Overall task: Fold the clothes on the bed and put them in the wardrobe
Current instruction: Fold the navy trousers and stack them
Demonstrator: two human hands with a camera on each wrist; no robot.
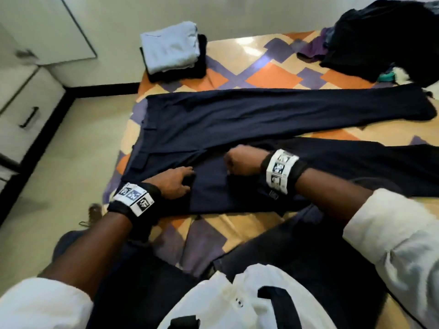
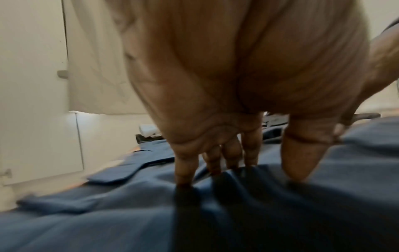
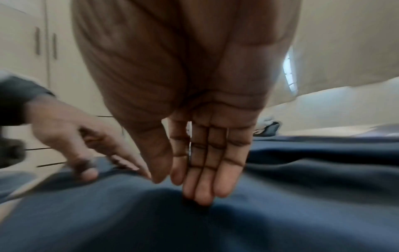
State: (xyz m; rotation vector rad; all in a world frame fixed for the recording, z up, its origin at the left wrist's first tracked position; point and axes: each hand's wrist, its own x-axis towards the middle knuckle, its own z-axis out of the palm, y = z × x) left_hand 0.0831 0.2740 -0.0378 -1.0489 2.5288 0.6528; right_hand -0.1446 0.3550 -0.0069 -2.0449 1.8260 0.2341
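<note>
From the head view, dark navy trousers (image 1: 237,122) lie spread on the bed (image 1: 273,77), waist toward the left of the frame, the two legs splayed apart toward the right. The left hand (image 1: 175,181) rests flat on the cloth near the seat, and the right hand (image 1: 242,160), just beside it, looks bunched, knuckles up; whether it pinches cloth cannot be told here. A folded stack (image 1: 173,51) sits at the upper middle, and an unfolded heap (image 1: 380,36) at the upper right. The wardrobe (image 1: 47,27) stands at the upper left; nothing of its inside shows.

In the left wrist view, the left hand's fingers (image 2: 185,163) are straight, their tips pressing into the trousers.

In the right wrist view, the right hand's fingers (image 3: 207,170) are straight and together, tips touching the cloth, holding nothing.

The step in hand looks like smoothing the trousers before the first fold. The next move probably calls for laying one leg over the other, seams aligned.
</note>
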